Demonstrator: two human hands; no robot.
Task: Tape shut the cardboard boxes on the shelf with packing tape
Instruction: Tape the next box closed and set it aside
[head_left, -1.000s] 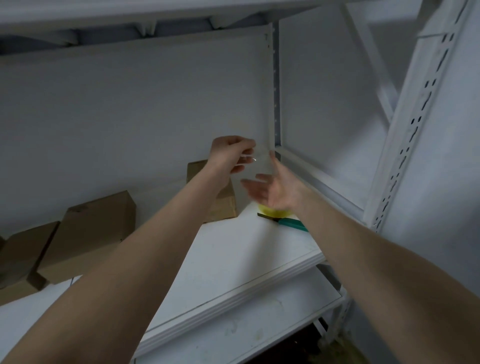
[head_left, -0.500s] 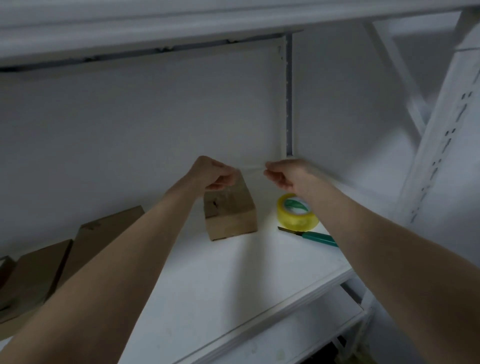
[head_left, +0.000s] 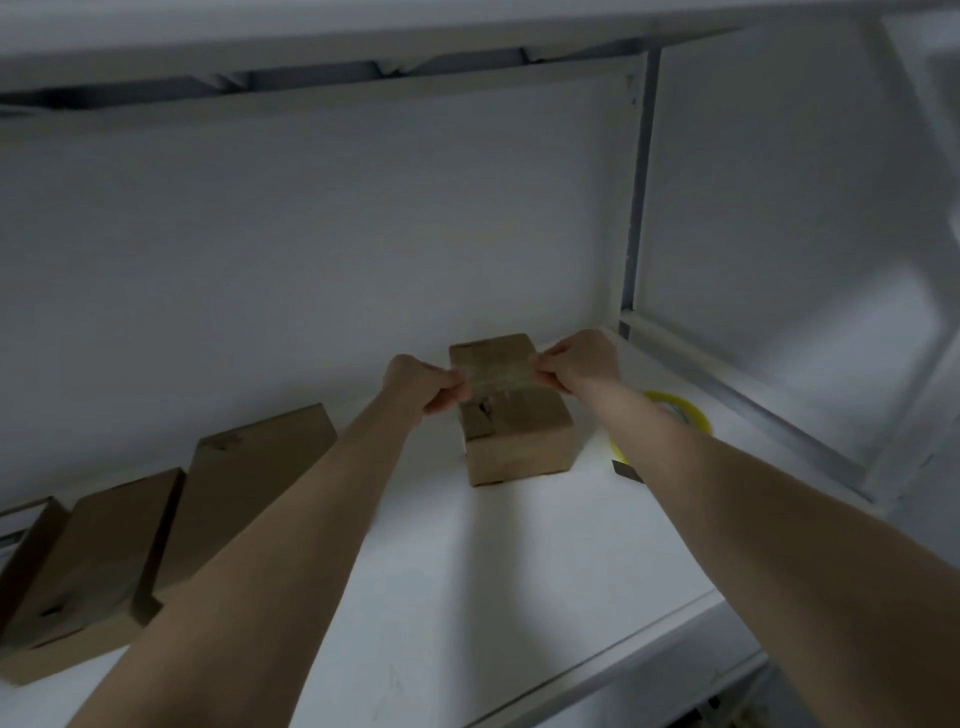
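Observation:
A small brown cardboard box (head_left: 519, 441) sits at the back of the white shelf (head_left: 493, 597). A clear strip of packing tape (head_left: 498, 375) is stretched across and just above its top. My left hand (head_left: 421, 384) pinches the strip's left end and my right hand (head_left: 579, 361) pinches its right end. Whether the strip touches the box I cannot tell. The yellow tape roll (head_left: 680, 410) lies on the shelf behind my right forearm, partly hidden.
Three more cardboard boxes lie at the left: one (head_left: 249, 483) nearest, another (head_left: 98, 561) beside it, a third (head_left: 28, 540) at the edge. A dark tool tip (head_left: 626, 470) shows by the roll. A white upright post (head_left: 636, 197) stands at the back right.
Both hands came down and forward with the tape strip, from in front of the back wall to just over the small box. The strip now spans the box top.

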